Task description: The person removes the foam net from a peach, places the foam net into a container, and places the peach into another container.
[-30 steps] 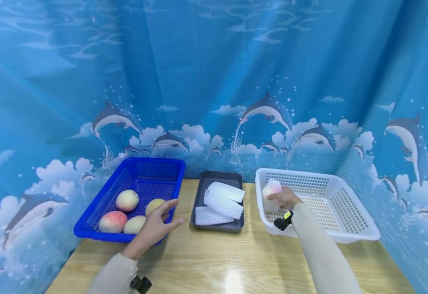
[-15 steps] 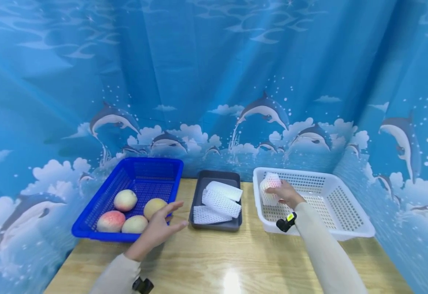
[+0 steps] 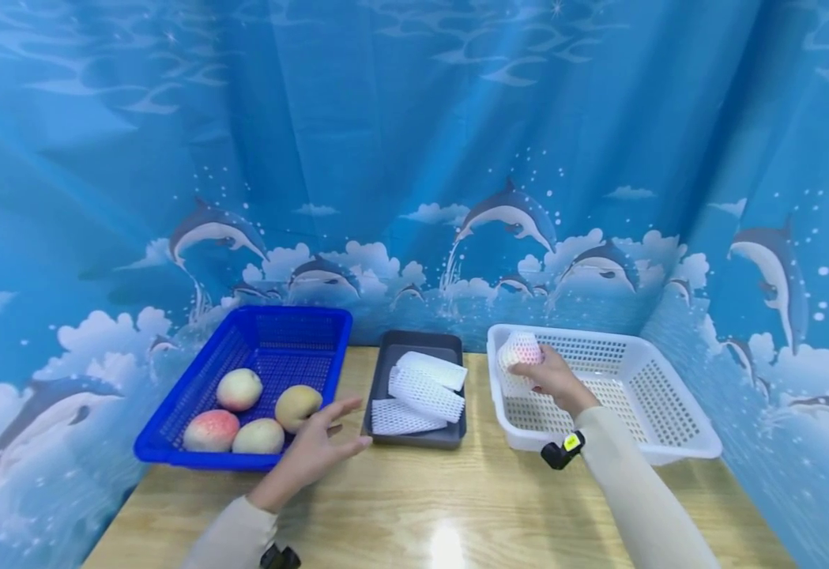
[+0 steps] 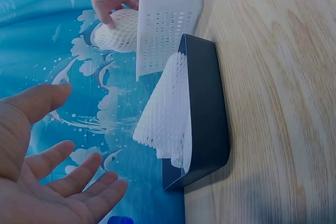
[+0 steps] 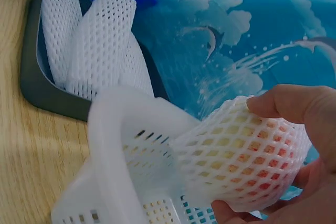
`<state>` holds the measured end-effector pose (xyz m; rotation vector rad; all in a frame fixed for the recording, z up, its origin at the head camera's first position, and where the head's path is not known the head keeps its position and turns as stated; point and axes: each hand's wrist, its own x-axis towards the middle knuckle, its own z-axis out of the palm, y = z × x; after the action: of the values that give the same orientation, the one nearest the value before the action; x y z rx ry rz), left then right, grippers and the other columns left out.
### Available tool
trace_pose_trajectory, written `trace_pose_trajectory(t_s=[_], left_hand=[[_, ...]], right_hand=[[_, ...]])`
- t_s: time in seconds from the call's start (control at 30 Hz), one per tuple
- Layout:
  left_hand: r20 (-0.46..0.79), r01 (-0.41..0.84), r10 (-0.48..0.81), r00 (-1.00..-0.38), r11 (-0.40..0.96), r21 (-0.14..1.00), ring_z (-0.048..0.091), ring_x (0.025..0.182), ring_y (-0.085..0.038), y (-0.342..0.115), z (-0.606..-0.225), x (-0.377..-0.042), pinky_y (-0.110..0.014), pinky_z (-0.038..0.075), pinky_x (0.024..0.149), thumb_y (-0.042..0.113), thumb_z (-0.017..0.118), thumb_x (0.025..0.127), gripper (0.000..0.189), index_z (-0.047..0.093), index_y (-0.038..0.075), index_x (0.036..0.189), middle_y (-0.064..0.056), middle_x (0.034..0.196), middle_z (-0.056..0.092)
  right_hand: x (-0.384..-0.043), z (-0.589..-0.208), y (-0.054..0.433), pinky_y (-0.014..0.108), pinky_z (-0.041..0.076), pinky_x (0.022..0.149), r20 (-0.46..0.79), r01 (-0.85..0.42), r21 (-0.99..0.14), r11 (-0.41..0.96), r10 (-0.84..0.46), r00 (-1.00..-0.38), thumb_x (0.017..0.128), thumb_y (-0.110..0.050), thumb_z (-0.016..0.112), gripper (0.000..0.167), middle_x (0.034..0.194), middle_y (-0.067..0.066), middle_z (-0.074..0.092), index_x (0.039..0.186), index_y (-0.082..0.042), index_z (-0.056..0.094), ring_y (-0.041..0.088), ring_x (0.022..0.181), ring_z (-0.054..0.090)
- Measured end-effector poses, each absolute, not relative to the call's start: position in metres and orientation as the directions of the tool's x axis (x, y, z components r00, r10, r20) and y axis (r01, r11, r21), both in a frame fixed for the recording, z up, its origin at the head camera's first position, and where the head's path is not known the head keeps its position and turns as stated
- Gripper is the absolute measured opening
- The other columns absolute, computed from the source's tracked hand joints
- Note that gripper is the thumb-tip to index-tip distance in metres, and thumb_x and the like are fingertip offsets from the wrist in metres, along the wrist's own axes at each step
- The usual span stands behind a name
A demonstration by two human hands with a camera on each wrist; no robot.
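My right hand (image 3: 555,378) grips a peach in a white foam net sleeve (image 5: 247,156), thumb on one side and fingers on the other. It is at the left end of the white basket (image 3: 677,395); in the right wrist view the peach is above the basket's rim. My left hand (image 3: 314,450) holds nothing, its fingers spread and slightly bent, near the right front corner of the blue basket (image 3: 151,442). In that basket lie several bare peaches, among them a red one (image 3: 211,431) and a yellowish one (image 3: 297,408).
Between the baskets stands a dark grey tray (image 3: 457,433) with several white foam net sleeves (image 3: 428,391). All three containers stand on a wooden table (image 3: 414,498). A blue dolphin-print curtain (image 3: 386,158) hangs right behind them.
My right hand has lifted the netted peach slightly within the white basket's left end. My left hand has shifted a little to the right and down, away from the yellowish peach.
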<state>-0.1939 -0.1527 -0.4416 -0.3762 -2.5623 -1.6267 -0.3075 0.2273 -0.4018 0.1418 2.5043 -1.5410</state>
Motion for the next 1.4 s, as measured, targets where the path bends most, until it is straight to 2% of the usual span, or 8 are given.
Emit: trace_pose_trajectory(t_s=[0.23,0.47,0.63,0.9,1.2,1.4], left_hand=[[0.192,0.243,0.162,-0.968,0.410,0.879,0.048,0.126,-0.037,-0.149,-0.445,-0.194,-0.051,0.044,0.102,0.014,0.079,0.078,0.062,0.053,-0.001,0.132,-0.017,0.134,0.055],[0.199,0.258,0.181,-0.963,0.412,0.874,0.048,0.126,-0.037,-0.146,-0.449,-0.193,-0.052,0.045,0.101,0.016,0.079,0.078,0.060,0.055,0.003,0.131,-0.017,0.134,0.056],[0.185,0.247,0.186,-0.965,0.405,0.880,0.049,0.125,-0.037,-0.143,-0.453,-0.193,-0.052,0.045,0.102,0.015,0.079,0.077,0.061,0.055,0.004,0.131,-0.017,0.134,0.056],[0.183,0.257,0.222,-0.958,0.371,0.892,0.048,0.126,-0.039,-0.137,-0.459,-0.191,-0.055,0.042,0.102,0.012,0.078,0.077,0.063,0.052,0.002,0.133,-0.021,0.135,0.053],[0.197,0.276,0.256,-0.946,0.326,0.904,0.046,0.126,-0.041,-0.130,-0.463,-0.188,-0.058,0.041,0.102,0.014,0.079,0.077,0.064,0.051,-0.004,0.132,-0.024,0.135,0.052],[0.211,0.285,0.239,-0.948,0.341,0.896,0.049,0.123,-0.041,-0.126,-0.468,-0.186,-0.055,0.045,0.099,0.013,0.080,0.076,0.062,0.054,-0.002,0.130,-0.023,0.131,0.055]], right_hand=[[-0.287,-0.393,0.218,0.050,0.048,0.099,-0.129,0.087,-0.879,0.468,-0.059,-0.990,0.086,-0.024,0.069,0.083,0.139,0.027,0.039,0.147,0.002,0.020,0.040,0.122,0.046],[-0.268,-0.386,0.203,0.052,0.044,0.103,-0.035,-0.021,-0.849,0.528,-0.096,-0.995,0.084,-0.024,0.071,0.085,0.141,0.027,0.039,0.149,-0.001,0.021,0.042,0.125,0.045],[-0.255,-0.384,0.191,0.048,0.049,0.098,0.029,-0.094,-0.843,0.529,-0.129,-0.991,0.083,-0.022,0.073,0.084,0.140,0.025,0.040,0.148,-0.002,0.024,0.041,0.122,0.048],[-0.241,-0.392,0.174,0.044,0.052,0.094,0.030,-0.121,-0.865,0.488,-0.190,-0.981,0.081,-0.023,0.076,0.080,0.138,0.019,0.043,0.146,-0.008,0.030,0.036,0.121,0.050],[-0.229,-0.422,0.156,0.043,0.053,0.092,0.066,-0.187,-0.883,0.431,-0.280,-0.958,0.072,-0.014,0.081,0.079,0.130,0.020,0.053,0.139,0.000,0.041,0.032,0.112,0.056],[-0.221,-0.440,0.148,0.048,0.050,0.095,0.049,-0.209,-0.870,0.447,-0.342,-0.938,0.070,-0.018,0.082,0.081,0.132,0.020,0.052,0.139,-0.002,0.042,0.034,0.113,0.055]])
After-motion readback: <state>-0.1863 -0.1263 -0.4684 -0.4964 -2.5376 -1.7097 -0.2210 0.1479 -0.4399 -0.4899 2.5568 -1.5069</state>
